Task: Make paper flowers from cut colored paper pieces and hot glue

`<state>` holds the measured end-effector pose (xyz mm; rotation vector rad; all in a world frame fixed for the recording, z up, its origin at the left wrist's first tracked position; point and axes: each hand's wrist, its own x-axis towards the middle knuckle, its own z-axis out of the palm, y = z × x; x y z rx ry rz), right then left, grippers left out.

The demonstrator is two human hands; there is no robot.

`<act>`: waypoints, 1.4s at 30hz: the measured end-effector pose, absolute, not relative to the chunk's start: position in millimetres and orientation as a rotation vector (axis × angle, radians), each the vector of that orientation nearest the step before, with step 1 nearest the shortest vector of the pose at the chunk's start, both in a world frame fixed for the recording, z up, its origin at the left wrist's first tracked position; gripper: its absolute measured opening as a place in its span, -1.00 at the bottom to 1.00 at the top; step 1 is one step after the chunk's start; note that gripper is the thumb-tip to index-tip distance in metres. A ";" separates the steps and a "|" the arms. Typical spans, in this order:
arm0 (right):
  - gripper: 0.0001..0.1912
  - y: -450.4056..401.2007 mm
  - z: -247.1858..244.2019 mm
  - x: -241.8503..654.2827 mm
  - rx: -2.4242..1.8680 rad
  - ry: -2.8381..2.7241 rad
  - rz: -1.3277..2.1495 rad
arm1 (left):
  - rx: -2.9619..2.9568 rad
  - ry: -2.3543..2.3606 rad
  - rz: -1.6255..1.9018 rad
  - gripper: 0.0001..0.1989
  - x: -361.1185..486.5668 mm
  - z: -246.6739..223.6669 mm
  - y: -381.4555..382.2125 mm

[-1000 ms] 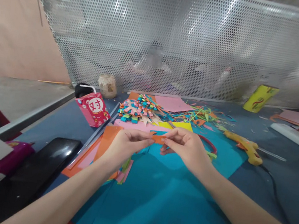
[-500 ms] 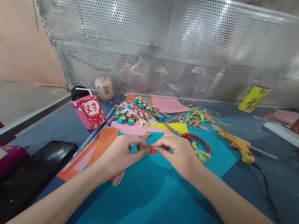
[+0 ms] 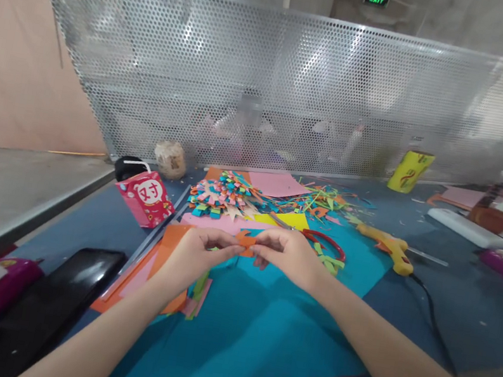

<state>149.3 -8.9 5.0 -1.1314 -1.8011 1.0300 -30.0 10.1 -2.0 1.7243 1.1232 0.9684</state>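
Far left I get a magenta-and-white plastic power strip (image 3: 22, 272), then a flat glossy black slab (image 3: 70, 290) lying beside it. Next, a red drink carton with a white straw (image 3: 148, 199), tilted on the dark blue tabletop (image 3: 466, 314); an off-white rounded lump (image 3: 170, 159) sits behind it, exact nature unclear to me. Clear narrow sticks (image 3: 147, 248) run just right of the carton, then an orange paper sheet (image 3: 171, 242), partly under the left arm.

Left hand (image 3: 196, 255): I read a narrow pinch, thumb and fingertips on the left end of a small orange piece of paper (image 3: 246, 243). That piece is mid-view, held above a large blue paper sheet (image 3: 255, 337). Loose pink and green paper strips (image 3: 198, 295) lie near the left wrist. Behind the hands I see a multicoloured fringed paper bundle (image 3: 221, 196) and a yellow paper piece (image 3: 294, 221).

Right hand (image 3: 292, 256): also a narrow pinch, on the piece's right end. Just beyond it, red-handled scissors (image 3: 332, 239), with light green paper strips (image 3: 329, 264) by the handle. Further right, a yellow glue gun (image 3: 391, 245) with a black cord, a yellow cylindrical container (image 3: 410, 172) at the perforated metal panel (image 3: 299, 74), and a slim white bar (image 3: 466, 229).
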 end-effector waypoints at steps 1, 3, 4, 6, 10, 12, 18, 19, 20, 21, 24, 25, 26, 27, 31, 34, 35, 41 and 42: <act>-0.90 -8.7 5.0 149.1 -1.130 -1.796 1.045 | 1.701 1.117 0.966 -0.80 -29.8 -3.1 10.5; -0.87 -8.6 4.1 148.3 -1.133 -1.794 1.065 | 1.666 1.112 0.951 -0.80 -29.2 -4.8 10.7; -0.86 -8.7 3.3 147.8 -1.134 -1.796 1.071 | 1.654 1.117 0.946 -0.79 -28.8 -5.3 10.6; -0.84 -8.5 1.2 146.7 -1.133 -1.801 1.081 | 1.645 1.135 0.943 -0.77 -28.1 -5.1 10.0; -0.82 -7.1 -3.1 145.8 -1.144 -1.779 1.076 | 1.636 1.146 0.914 -0.73 -26.6 -3.1 7.2; -0.85 -6.4 -4.6 145.8 -1.159 -1.751 1.057 | 1.628 1.150 0.885 -0.70 -25.5 -2.4 5.5; -0.90 -8.8 -5.0 144.2 -1.126 -1.700 1.012 | 1.624 1.133 0.839 -0.73 -22.6 -4.6 4.8; -0.91 -9.7 -4.5 143.7 -1.123 -1.696 1.005 | 1.626 1.117 0.845 -0.74 -22.4 -5.2 5.0; -0.91 -10.5 -3.9 143.3 -1.122 -1.694 1.002 | 1.628 1.104 0.854 -0.75 -22.2 -5.6 5.1; -0.91 -11.1 -3.3 142.9 -1.120 -1.698 0.995 | 1.629 1.093 0.860 -0.75 -21.9 -5.8 4.9; -0.88 -11.9 -2.9 142.4 -1.112 -1.737 0.937 | 1.611 1.058 0.859 -0.76 -20.5 -5.3 2.3; -0.87 -12.0 -3.2 142.4 -1.112 -1.753 0.910 | 1.599 1.044 0.851 -0.76 -20.0 -4.8 1.0; -0.86 -12.1 -3.7 142.4 -1.112 -1.768 0.883 | 1.589 1.034 0.846 -0.76 -19.7 -4.3 -0.3; -0.87 -12.3 -4.2 142.4 -1.114 -1.781 0.859 | 1.583 1.025 0.837 -0.76 -19.4 -3.7 -1.3; -0.86 -14.1 -5.4 142.2 -1.136 -1.812 0.746 | 1.560 0.987 0.794 -0.76 -19.2 -2.2 -2.2; -0.85 -15.4 -4.7 142.8 -1.147 -1.824 0.664 | 1.536 0.960 0.775 -0.75 -18.9 -1.0 -1.5; -0.85 -15.7 -4.4 143.3 -1.143 -1.835 0.653 | 1.535 0.954 0.771 -0.75 -18.8 -0.5 -1.6; -0.85 -17.0 -5.0 145.4 -1.088 -1.884 0.740 | 1.584 0.967 0.746 -0.71 -20.2 0.3 -2.5; -0.84 -17.2 -5.0 145.0 -1.083 -1.876 0.749 | 1.592 0.964 0.750 -0.70 -20.6 0.1 -2.2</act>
